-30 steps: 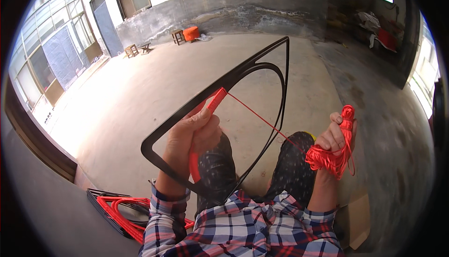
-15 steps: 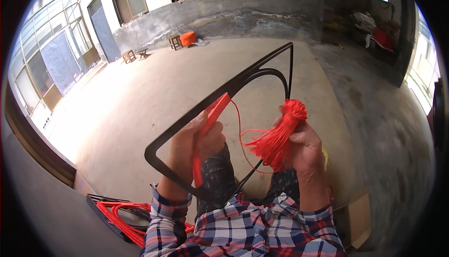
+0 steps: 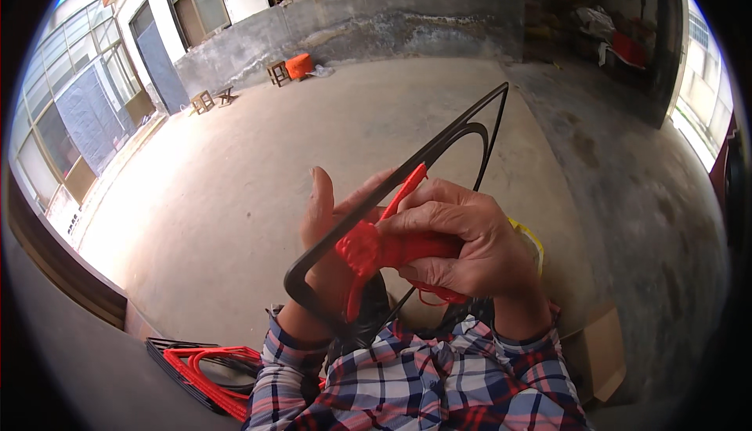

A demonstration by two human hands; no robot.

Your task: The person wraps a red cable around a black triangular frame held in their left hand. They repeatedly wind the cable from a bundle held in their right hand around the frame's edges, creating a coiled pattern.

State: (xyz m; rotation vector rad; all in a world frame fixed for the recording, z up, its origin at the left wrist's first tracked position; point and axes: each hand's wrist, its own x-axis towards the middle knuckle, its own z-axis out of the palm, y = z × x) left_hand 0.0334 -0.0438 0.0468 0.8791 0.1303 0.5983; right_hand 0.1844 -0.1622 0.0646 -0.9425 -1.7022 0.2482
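Note:
A black frame of thin bars (image 3: 439, 143), long and pointed with a curved inner bar, stands slanted before my chest. Part of it near my hands is wound with red cord (image 3: 407, 188). My right hand (image 3: 478, 243) is closed round a hank of red cord (image 3: 364, 249), its bunched end pointing left against the frame. A loose loop hangs below that hand. Behind the lower long bar is my left hand (image 3: 319, 231), thumb raised and fingers stretched out; the bar and the hank partly cover its palm and fingers.
More black frames with red-wound parts (image 3: 207, 372) lie at my lower left. A cardboard box (image 3: 603, 353) is at lower right, and something yellow (image 3: 531, 243) shows beyond my right hand. Small stools (image 3: 278, 73) and an orange-red object (image 3: 299, 66) stand near the far wall.
My right hand has brought the cord hank left, up to the frame beside my left hand. My left hand has loosened from the red-wound bar, and the frame has shifted slightly right and down.

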